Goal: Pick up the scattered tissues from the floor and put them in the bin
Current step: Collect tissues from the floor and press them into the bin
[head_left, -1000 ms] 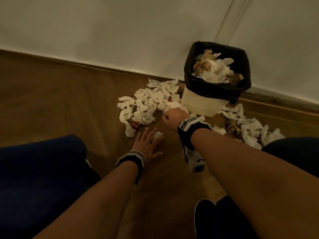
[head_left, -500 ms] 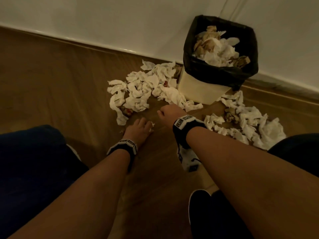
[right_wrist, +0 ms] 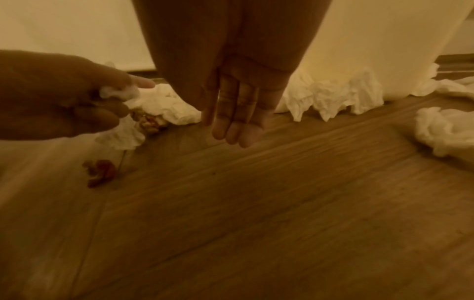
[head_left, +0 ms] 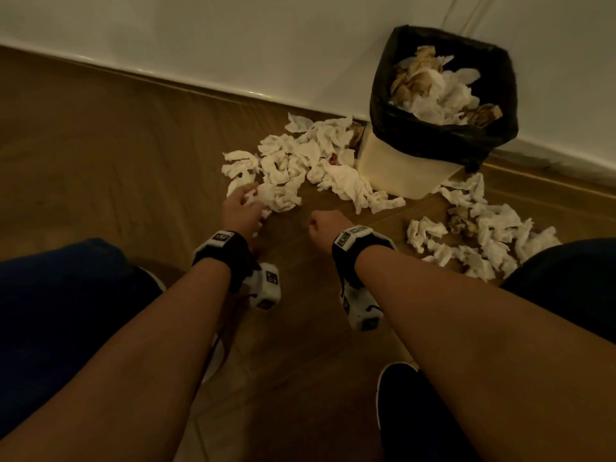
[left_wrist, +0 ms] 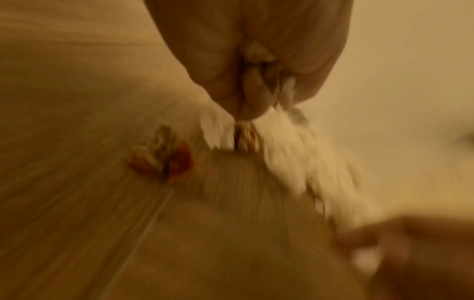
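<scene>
Tissues [head_left: 300, 165] lie heaped on the floor [head_left: 116, 145] near its wall edge, on either side of the part-filled bin [head_left: 400, 165]. Left hand [head_left: 241, 208] pinches a small tissue wad [right_wrist: 115, 93] at the left heap's near edge. Right hand [head_left: 321, 225] hangs loosely curled and empty.

The bin [head_left: 400, 165] is square and cream. It stands upright against the wall [head_left: 233, 45], lined with a black bag [head_left: 443, 138] folded over its rim, and is heaped with white and brown binned tissues [head_left: 433, 91]. The left pile [head_left: 300, 161] is crumpled white tissue on the wood floor [head_left: 116, 145], touching the bin's left side. The right pile [head_left: 483, 235], white with a few brown pieces, lies to the bin's right. A small white wad [right_wrist: 115, 93] is pinched in the left hand [head_left: 241, 211] at the left pile's near edge. A red-stained scrap [right_wrist: 101, 171] lies alone nearby.
</scene>
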A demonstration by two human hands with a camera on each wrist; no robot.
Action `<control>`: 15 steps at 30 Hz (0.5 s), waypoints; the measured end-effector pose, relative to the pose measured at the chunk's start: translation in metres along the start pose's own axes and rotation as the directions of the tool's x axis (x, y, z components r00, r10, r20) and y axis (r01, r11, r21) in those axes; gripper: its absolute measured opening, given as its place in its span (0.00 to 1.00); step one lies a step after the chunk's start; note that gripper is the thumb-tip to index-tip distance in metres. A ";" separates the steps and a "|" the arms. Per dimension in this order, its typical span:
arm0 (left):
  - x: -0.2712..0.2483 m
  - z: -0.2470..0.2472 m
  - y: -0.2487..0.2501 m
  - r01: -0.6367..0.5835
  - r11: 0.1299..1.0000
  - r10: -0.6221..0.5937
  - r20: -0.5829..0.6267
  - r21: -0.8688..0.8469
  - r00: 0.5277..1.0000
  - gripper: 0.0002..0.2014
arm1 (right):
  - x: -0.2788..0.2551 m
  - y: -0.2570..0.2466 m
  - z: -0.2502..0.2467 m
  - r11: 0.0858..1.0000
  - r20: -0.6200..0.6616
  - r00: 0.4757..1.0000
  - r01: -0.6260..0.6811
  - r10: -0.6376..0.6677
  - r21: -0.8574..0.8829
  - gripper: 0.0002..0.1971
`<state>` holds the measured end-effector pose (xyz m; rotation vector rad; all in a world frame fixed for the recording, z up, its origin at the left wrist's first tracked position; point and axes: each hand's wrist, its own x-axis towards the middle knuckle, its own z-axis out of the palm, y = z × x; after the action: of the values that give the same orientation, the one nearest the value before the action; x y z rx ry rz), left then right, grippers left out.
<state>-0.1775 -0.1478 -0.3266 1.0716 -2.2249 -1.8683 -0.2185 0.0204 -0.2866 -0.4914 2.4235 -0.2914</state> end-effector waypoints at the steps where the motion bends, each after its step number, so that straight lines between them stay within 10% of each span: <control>1: 0.001 -0.007 0.002 0.038 0.996 -0.041 -0.027 -0.084 0.999 0.18 | 0.001 -0.006 0.003 1.000 0.010 1.000 0.009 -0.009 0.010 0.15; 7: -0.002 -0.057 0.000 0.149 0.816 -0.178 0.003 -0.559 0.984 0.09 | 0.010 -0.042 0.025 0.986 0.123 0.984 0.141 -0.130 -0.085 0.19; 15: -0.012 -0.084 -0.016 0.153 0.811 -0.264 -0.120 -0.564 0.957 0.15 | 0.018 -0.091 0.057 0.945 0.225 0.942 0.287 -0.248 -0.158 0.24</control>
<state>-0.1228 -0.2139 -0.3133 1.3376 -1.3610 -2.1756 -0.1713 -0.0742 -0.3109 -0.8979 2.1938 -0.1177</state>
